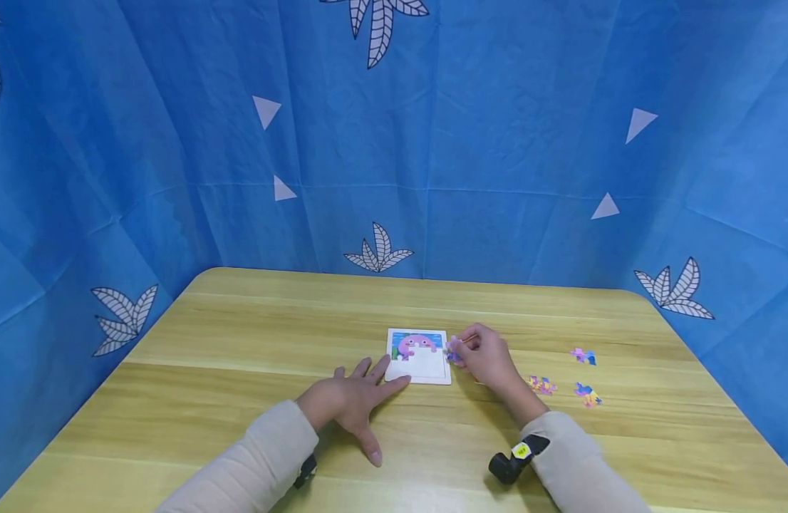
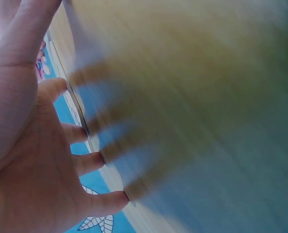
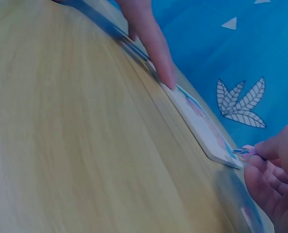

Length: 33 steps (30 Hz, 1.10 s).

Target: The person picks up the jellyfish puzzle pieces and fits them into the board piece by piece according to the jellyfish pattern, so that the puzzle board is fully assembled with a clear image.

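A square white-framed jigsaw board [image 1: 426,366] lies flat on the table, its far part filled with a pink cartoon face on blue and its near part bare white. My left hand [image 1: 352,400] spreads its fingers, with the index fingertip at the board's near edge; in the left wrist view the fingertips of the left hand [image 2: 35,155] meet the tabletop. At the board's right edge, my right hand [image 1: 493,362] pinches a pink and blue jigsaw piece [image 1: 454,349] between thumb and index finger. The right wrist view shows that jigsaw piece [image 3: 246,152] close over the board's corner.
Right of my right hand lie loose jigsaw pieces: a pink-yellow cluster [image 1: 543,385], a pink-blue group [image 1: 583,356] and a blue-yellow group [image 1: 587,394]. An orange-edged item is mostly hidden beneath the right hand. A blue curtain [image 1: 496,142] hangs behind the wooden table [image 1: 272,320].
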Each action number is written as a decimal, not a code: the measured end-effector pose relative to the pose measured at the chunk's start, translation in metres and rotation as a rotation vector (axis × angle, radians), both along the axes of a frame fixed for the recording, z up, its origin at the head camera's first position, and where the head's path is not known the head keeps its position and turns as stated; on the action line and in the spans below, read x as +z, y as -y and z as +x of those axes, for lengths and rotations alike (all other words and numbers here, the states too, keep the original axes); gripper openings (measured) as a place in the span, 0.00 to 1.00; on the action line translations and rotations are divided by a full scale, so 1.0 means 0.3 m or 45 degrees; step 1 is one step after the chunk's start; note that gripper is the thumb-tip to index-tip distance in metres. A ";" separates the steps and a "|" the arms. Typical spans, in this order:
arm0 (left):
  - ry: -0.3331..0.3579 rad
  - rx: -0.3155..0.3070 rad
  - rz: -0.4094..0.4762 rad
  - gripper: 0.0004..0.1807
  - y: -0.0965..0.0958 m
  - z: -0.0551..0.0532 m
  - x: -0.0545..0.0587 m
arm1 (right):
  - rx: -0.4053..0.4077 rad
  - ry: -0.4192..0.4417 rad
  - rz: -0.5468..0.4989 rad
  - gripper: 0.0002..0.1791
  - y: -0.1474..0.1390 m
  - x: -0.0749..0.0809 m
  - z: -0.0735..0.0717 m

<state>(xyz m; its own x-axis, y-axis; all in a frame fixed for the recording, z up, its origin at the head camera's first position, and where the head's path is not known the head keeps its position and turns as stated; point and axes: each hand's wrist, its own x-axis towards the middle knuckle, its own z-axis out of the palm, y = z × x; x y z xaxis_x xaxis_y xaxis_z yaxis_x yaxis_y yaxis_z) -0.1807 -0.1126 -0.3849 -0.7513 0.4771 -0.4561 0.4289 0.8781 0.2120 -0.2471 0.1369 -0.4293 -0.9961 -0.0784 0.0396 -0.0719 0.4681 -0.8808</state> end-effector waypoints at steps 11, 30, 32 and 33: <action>0.012 -0.001 -0.016 0.67 -0.001 -0.006 -0.002 | 0.011 0.028 -0.087 0.07 0.069 -0.008 0.006; 0.027 -0.003 -0.027 0.67 0.000 -0.015 -0.005 | 0.016 0.085 -0.051 0.08 0.148 0.004 -0.009; 0.025 -0.004 -0.026 0.67 0.000 -0.014 -0.005 | 0.019 0.086 -0.048 0.08 0.154 0.004 -0.011; 0.023 -0.005 -0.026 0.67 -0.001 -0.013 -0.005 | 0.022 0.086 -0.043 0.08 0.157 0.003 -0.013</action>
